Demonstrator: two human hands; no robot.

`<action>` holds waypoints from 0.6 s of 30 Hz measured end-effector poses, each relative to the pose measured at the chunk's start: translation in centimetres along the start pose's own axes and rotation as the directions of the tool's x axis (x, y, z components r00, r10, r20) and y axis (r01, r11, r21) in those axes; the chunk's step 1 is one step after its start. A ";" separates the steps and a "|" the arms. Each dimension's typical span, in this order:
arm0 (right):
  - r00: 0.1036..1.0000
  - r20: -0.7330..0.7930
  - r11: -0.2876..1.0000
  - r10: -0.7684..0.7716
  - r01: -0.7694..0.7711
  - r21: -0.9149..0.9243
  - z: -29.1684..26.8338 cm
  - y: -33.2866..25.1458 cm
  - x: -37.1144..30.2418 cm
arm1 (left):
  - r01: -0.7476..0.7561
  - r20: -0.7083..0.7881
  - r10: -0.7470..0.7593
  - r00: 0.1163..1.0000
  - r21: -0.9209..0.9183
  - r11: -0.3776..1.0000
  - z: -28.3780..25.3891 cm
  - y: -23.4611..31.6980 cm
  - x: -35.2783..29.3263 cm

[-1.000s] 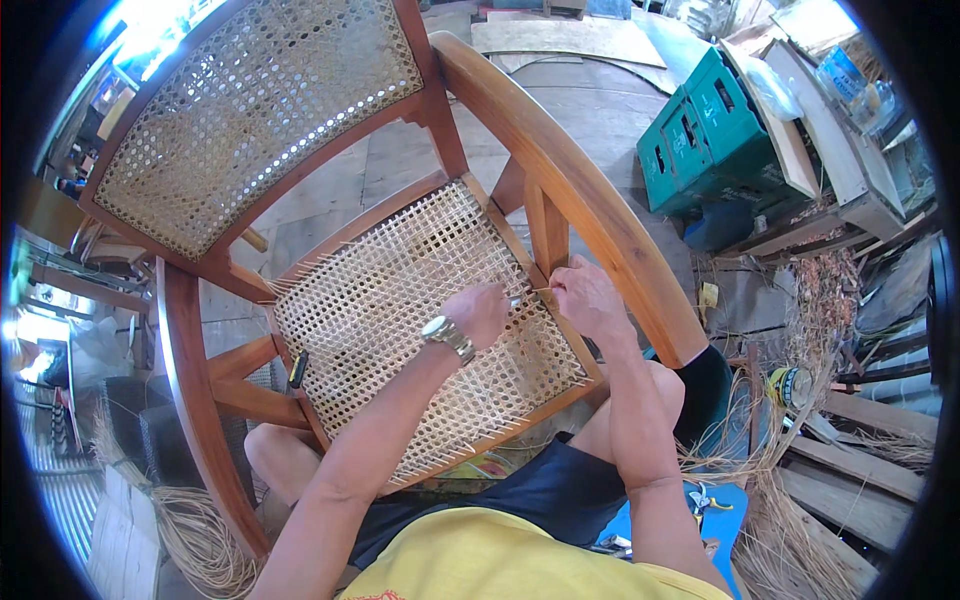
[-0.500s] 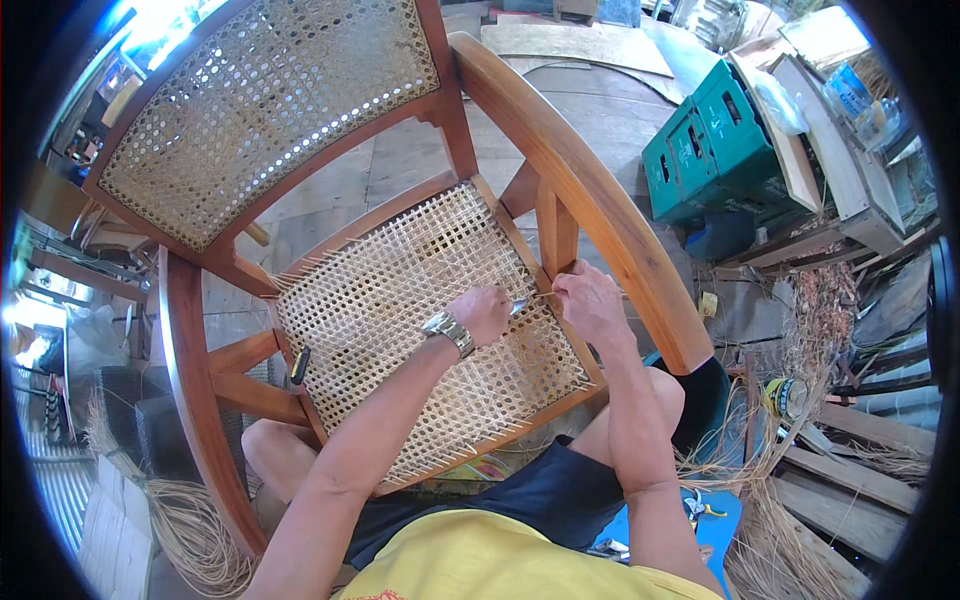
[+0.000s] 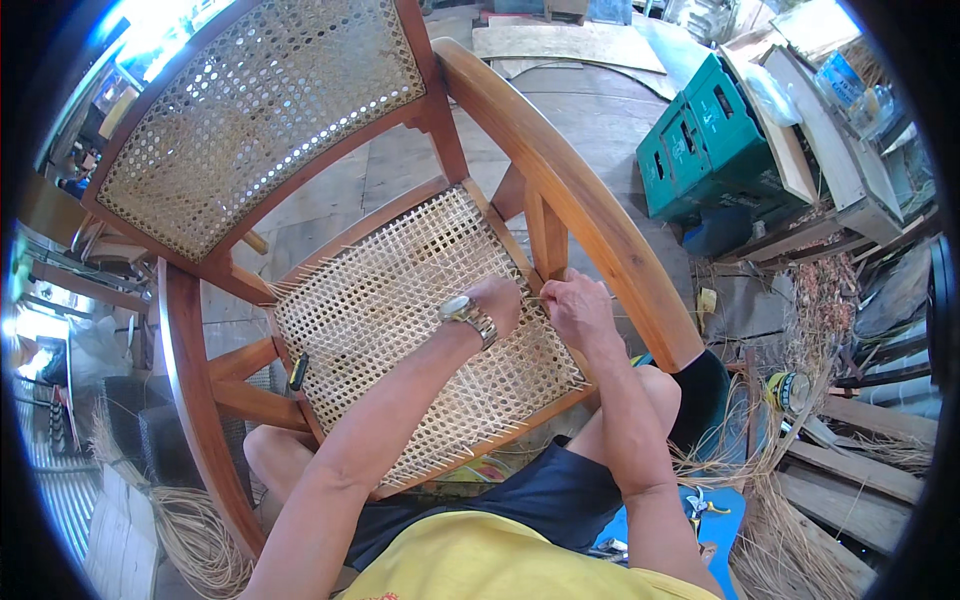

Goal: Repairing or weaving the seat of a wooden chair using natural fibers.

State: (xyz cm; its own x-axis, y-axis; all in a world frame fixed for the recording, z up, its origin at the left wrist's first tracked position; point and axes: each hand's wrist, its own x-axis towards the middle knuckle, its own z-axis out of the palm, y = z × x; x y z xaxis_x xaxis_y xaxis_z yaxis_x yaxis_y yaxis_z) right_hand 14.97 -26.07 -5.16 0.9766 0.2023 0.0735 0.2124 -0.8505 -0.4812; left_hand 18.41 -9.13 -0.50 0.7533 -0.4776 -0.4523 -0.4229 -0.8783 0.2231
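A wooden armchair stands before me, its woven cane seat under my hands. My left hand, below a metal wristwatch, is closed low over the weave near the seat's right edge; its wrist hides its fingers and whatever they hold. Close to its right, at the right seat rail, my right hand pinches a thin cane strand that runs toward the left hand. Loose strand ends stick out along the seat's front and left edges. A black and yellow tool lies on the seat's left edge.
The chair's caned back rises at the far left, and its right armrest curves beside my right hand. Green crates stand far right. Cane bundles lie at both sides. Yellow-handled pliers rest on a blue surface near my right forearm.
My left hand has shifted slightly right and turned over, hiding the shiny metal piece that showed at its fingers. My right hand has moved slightly left and down. The view has shifted slightly.
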 end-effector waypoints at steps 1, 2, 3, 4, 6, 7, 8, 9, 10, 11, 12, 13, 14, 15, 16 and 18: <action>1.000 0.027 1.000 0.005 -0.004 -0.016 -0.1 -0.6 0.1 | 0.004 -0.002 -0.004 1.000 0.003 1.000 1.1 -0.8 0.2; 1.000 0.025 1.000 0.000 0.001 -0.013 -0.1 -1.0 0.2 | 0.032 -0.040 -0.034 0.999 -0.045 0.998 2.5 -1.7 0.6; 1.000 0.017 0.996 -0.010 0.012 -0.088 0.1 -1.1 0.3 | 0.052 -0.072 -0.058 0.996 -0.094 0.994 3.0 -1.9 0.6; 1.000 0.009 0.986 -0.021 0.023 -0.163 0.2 -1.1 0.3 | 0.051 -0.071 -0.057 0.996 -0.092 0.994 3.4 -2.1 0.6; 0.999 -0.035 0.990 0.007 -0.012 -0.142 0.3 -1.1 0.0 | 0.041 -0.161 -0.077 0.984 -0.217 0.975 4.0 -2.3 0.5; 0.996 -0.078 0.992 0.035 -0.044 -0.121 0.3 -1.0 -0.1 | 0.039 -0.160 -0.075 0.984 -0.218 0.975 3.9 -2.3 0.6; 0.996 -0.078 0.991 0.036 -0.046 -0.122 0.3 -0.8 -0.2 | -0.009 -0.087 -0.007 0.996 -0.180 0.984 3.7 -2.5 0.7; 0.998 -0.063 0.992 0.006 -0.014 -0.122 0.5 -0.7 -0.2 | -0.058 -0.014 0.056 0.998 -0.145 0.988 3.5 -2.7 0.8; 0.999 -0.048 0.993 -0.024 0.018 -0.120 0.6 -0.6 -0.2 | -0.056 -0.015 0.055 0.998 -0.145 0.988 3.7 -2.9 0.9; 0.999 -0.047 0.993 -0.026 0.021 -0.120 0.7 -0.6 -0.1 | -0.087 -0.027 0.084 0.996 -0.144 0.986 4.0 -3.2 1.0; 0.998 -0.046 0.990 -0.052 0.045 -0.136 0.8 -0.6 0.0 | -0.116 -0.040 0.112 0.993 -0.142 0.983 4.2 -3.4 1.1; 0.996 -0.045 0.986 -0.078 0.070 -0.151 0.9 -0.7 0.1 | -0.112 -0.041 0.107 0.993 -0.142 0.984 4.2 -3.6 1.2; 0.996 -0.045 0.986 -0.083 0.075 -0.149 1.3 -0.7 0.2 | -0.057 -0.012 0.056 0.998 -0.160 0.985 4.2 -3.9 1.3; 0.993 -0.077 0.986 -0.092 0.080 -0.149 1.6 -0.5 0.1 | -0.014 0.023 0.018 1.000 -0.178 0.984 3.8 -3.3 1.3; 0.989 -0.109 0.985 -0.101 0.084 -0.150 1.9 -0.1 -0.1 | -0.020 0.027 0.026 0.999 -0.180 0.983 3.5 -2.8 1.2; 0.988 -0.089 0.978 -0.130 0.113 -0.174 2.2 0.0 -0.5 | 0.232 0.159 -0.173 0.972 -0.532 0.814 2.6 -2.1 0.4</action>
State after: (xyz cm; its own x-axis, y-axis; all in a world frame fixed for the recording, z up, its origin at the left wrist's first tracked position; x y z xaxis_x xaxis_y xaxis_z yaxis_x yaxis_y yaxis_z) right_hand 14.43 -25.04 -7.12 0.9398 0.2675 0.2128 0.3246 -0.8935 -0.3102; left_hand 18.28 -7.45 -3.37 0.7253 -0.3082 -0.6156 0.0988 -0.8383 0.5361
